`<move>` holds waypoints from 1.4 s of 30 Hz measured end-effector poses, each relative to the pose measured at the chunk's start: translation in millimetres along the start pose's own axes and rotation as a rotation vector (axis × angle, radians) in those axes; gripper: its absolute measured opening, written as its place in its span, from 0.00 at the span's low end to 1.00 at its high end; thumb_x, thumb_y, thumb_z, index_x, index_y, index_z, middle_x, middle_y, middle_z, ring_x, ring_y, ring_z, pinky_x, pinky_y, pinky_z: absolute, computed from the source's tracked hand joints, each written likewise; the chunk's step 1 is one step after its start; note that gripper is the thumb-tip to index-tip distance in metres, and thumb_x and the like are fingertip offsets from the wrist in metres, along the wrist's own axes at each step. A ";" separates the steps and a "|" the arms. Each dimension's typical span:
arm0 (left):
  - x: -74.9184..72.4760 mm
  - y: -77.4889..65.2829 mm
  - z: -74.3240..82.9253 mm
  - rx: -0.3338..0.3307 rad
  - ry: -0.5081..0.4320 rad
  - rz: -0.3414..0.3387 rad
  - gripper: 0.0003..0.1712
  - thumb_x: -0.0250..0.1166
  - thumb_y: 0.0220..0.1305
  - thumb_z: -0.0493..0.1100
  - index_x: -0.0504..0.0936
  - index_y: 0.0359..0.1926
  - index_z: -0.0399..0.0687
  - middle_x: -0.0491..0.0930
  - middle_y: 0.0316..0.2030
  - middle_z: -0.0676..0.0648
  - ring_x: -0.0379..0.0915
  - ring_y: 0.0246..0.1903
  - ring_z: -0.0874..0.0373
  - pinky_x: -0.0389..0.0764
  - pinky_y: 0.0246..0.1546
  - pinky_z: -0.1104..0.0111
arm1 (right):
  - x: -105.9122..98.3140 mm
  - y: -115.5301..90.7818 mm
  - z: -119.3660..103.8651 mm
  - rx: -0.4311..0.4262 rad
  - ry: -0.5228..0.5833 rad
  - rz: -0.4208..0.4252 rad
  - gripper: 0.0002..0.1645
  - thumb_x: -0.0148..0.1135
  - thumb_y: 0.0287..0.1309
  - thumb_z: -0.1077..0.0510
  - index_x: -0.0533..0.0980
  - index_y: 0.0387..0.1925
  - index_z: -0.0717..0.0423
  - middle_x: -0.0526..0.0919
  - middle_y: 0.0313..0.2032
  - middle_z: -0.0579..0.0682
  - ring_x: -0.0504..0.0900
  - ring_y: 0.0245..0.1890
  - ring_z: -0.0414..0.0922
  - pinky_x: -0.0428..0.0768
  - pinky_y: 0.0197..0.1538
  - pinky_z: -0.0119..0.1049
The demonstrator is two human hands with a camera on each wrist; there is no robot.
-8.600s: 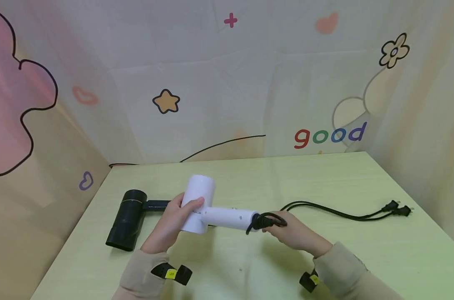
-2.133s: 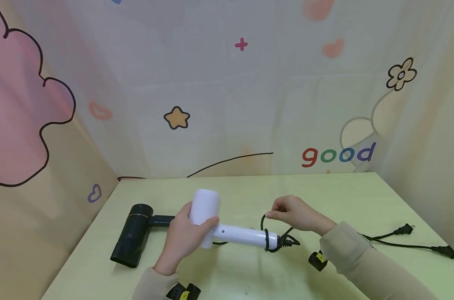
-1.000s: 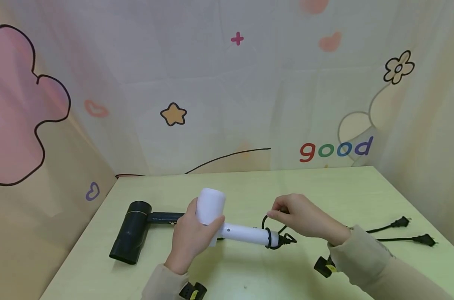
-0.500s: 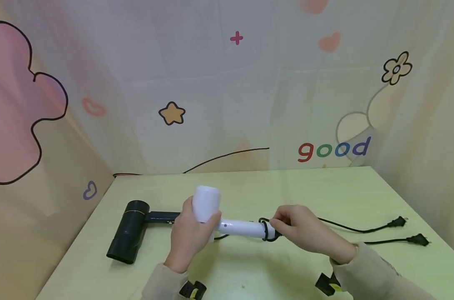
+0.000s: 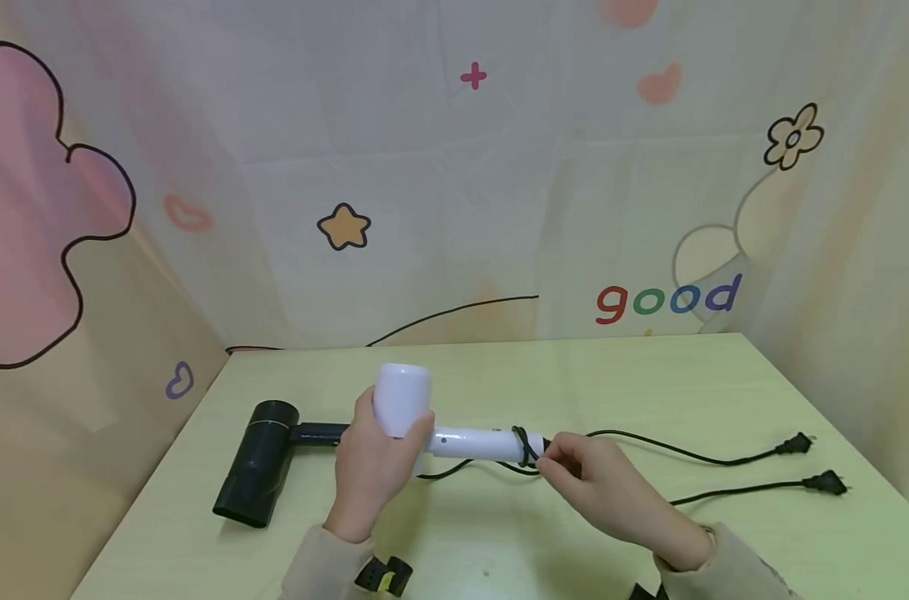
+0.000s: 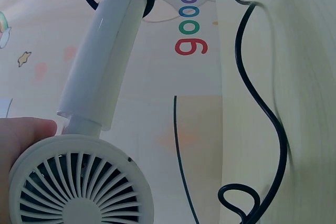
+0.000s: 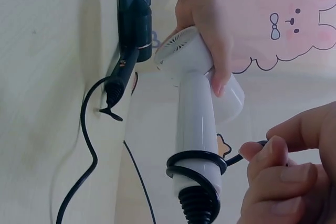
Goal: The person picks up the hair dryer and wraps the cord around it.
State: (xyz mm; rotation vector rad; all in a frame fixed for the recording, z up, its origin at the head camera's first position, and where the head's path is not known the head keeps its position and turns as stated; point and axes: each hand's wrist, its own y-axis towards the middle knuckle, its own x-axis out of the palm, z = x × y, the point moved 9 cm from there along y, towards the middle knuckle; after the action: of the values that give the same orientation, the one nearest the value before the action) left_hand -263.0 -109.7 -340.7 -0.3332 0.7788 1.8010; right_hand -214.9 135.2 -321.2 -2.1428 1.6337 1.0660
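Observation:
My left hand [image 5: 375, 471] grips the white hair dryer [image 5: 403, 400] round its barrel and holds it above the table, the handle pointing right. In the left wrist view the slatted vent [image 6: 81, 187] faces the camera. A black cord [image 7: 197, 156] loops around the handle's end, as the right wrist view shows. Close beside that end, my right hand [image 5: 607, 492] pinches the cord between thumb and forefinger. A second, dark hair dryer [image 5: 255, 467] lies at the left, its handle [image 5: 319, 433] partly behind my left hand.
Two black plugs, an upper plug [image 5: 795, 443] and a lower plug [image 5: 827, 482], lie at the right on their cords. The pale table [image 5: 491, 542] ends at a printed curtain [image 5: 439, 250] behind. The dark dryer's cord [image 7: 89, 145] runs along the tabletop.
The cord, bunched at the handle's end earlier, now circles the handle. My right hand went from above the handle down to its near side. The lower plug slid left; the white dryer shifted slightly left.

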 end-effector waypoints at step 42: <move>-11.9 9.8 -30.1 -0.187 -0.120 0.007 0.44 0.65 0.55 0.60 0.63 0.63 0.38 0.77 0.46 0.36 0.78 0.39 0.45 0.79 0.29 0.61 | 64.8 -23.1 29.6 -0.020 0.061 -0.103 0.26 0.46 0.70 0.60 0.62 0.68 0.49 0.75 0.24 0.39 0.56 0.13 0.28 0.66 0.21 0.24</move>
State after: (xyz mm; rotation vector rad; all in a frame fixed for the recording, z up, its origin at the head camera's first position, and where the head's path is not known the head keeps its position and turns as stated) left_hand -272.0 -140.0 -352.9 -0.3416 0.5296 1.8871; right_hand -198.8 113.1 -390.9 -2.2666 1.5251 1.0008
